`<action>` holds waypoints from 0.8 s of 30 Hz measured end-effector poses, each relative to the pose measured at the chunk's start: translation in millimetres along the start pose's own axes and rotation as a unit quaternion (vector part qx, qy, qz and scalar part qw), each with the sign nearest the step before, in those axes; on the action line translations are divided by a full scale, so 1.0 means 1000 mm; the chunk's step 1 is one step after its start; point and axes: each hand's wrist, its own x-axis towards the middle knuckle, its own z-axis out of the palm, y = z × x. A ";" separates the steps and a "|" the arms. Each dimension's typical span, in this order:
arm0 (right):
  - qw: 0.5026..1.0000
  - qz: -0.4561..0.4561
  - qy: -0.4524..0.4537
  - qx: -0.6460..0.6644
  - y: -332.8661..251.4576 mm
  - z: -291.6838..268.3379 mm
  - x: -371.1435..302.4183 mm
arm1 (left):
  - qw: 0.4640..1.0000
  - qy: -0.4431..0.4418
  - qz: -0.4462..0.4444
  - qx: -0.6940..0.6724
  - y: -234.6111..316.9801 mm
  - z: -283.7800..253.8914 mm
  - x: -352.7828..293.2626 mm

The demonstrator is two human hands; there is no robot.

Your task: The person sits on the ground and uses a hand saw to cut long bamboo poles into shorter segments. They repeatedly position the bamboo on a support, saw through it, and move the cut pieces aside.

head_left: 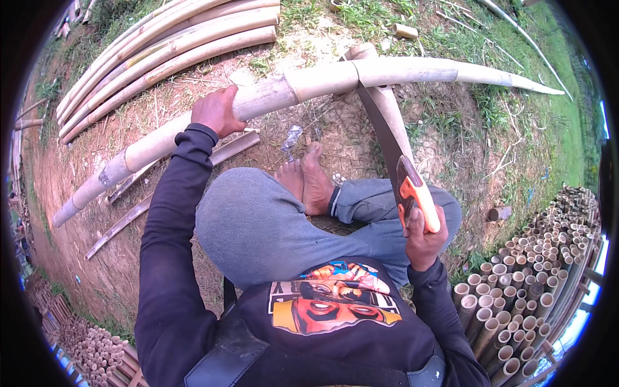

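A long pale bamboo pole (267,97) lies across in front of me, from the lower left to the far right. My left hand (219,111) is closed around it, left of the middle. In my right hand (425,237) is the orange handle of a hand saw (383,126). Its dark blade slants up and away, with the far end at the pole, where a thin dark line crosses the bamboo. Under the pole at that spot is a shorter bamboo piece (394,119), apparently propping it. I sit on the ground with my legs folded and bare feet (313,180) near the pole.
Several bamboo poles (213,48) lie side by side at the far left. Split bamboo strips (119,227) rest on the soil to my left. Stacks of cut bamboo (516,290) stand at the right and lower left (87,351). Short offcuts (404,30) lie on the grass.
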 end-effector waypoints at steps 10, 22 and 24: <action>0.996 -0.084 0.009 -0.028 0.040 0.064 0.098 | 1.000 0.008 -0.006 0.005 0.005 -0.001 -0.007; 0.996 -0.086 0.031 -0.021 0.076 0.114 0.152 | 0.999 0.022 0.015 -0.020 -0.002 0.012 -0.003; 0.992 -0.119 0.027 -0.040 0.075 0.113 0.154 | 1.000 0.004 0.002 -0.011 0.000 0.011 -0.003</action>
